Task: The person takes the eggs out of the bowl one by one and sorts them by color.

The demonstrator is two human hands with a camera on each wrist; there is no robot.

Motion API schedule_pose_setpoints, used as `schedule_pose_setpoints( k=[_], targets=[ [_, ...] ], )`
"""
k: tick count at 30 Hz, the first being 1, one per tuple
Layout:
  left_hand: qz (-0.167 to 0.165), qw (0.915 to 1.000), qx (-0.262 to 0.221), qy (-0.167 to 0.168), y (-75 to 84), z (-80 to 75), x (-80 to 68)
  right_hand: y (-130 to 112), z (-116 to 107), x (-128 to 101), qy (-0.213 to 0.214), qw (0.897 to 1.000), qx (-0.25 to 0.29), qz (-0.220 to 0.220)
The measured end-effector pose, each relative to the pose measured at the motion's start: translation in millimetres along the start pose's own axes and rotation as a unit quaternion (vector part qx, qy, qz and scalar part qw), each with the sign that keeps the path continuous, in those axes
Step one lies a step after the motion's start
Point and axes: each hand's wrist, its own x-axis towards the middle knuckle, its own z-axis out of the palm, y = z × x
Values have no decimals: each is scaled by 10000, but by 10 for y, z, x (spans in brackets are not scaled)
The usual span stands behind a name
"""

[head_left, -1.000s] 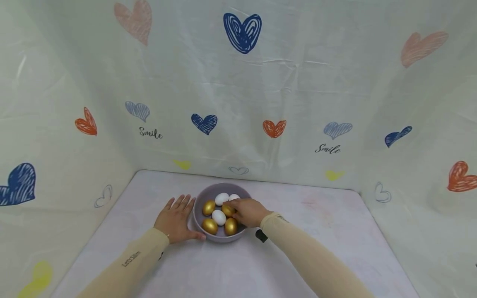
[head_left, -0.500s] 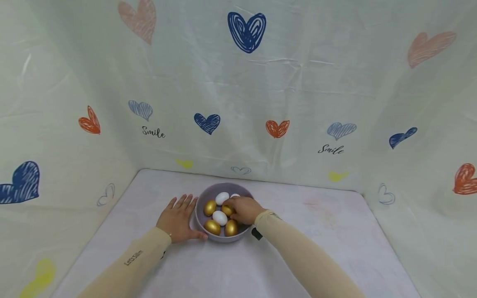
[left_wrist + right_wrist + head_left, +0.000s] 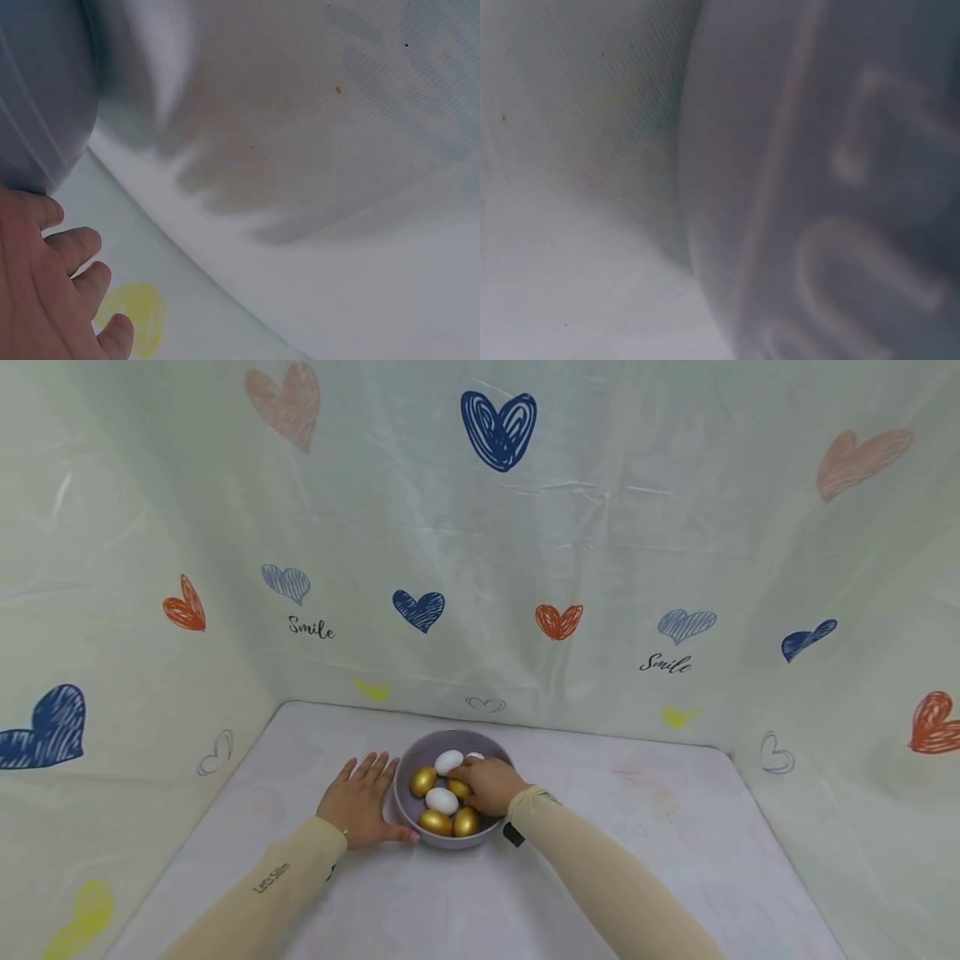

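A purple-grey bowl (image 3: 405, 808) on the table holds several golden eggs (image 3: 435, 822) and white eggs (image 3: 442, 801). My right hand (image 3: 491, 785) reaches in over the bowl's right side, its index finger and thumb around a golden egg (image 3: 459, 789) that the hand partly hides. Behind that hand shows part of another white egg (image 3: 474, 756). With fingers spread, my left hand (image 3: 358, 806) lies against the bowl's left side, thumb along the near rim. In the left wrist view, the left fingertips (image 3: 82, 246) are beside the bowl's outer wall (image 3: 45, 90).
The pale table (image 3: 600, 877) extends around the bowl. Behind it and at both sides hangs a white curtain (image 3: 495, 543) printed with hearts. In the right wrist view, the bowl's embossed wall (image 3: 780, 187) fills the right side, close and blurred.
The front-left golden egg has rolled slightly right and turned sideways against its neighbour. My right hand has shifted a little within the bowl; my left hand stays at its side.
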Motion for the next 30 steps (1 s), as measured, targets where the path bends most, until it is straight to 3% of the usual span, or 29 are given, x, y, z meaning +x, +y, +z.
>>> schedule_pose_setpoints(
  k=[12, 24, 30],
  targets=[
    [-38, 9999, -13, -112, 14, 52, 11, 51, 12, -55, 274, 9995, 96, -79],
    [-78, 9998, -67, -174, 18, 29, 23, 15, -268, -195, 340, 9957, 831, 222],
    [-83, 9997, -82, -225, 21, 15, 30, 97, -450, -390, 663, 9877, 1355, 415]
  ],
)
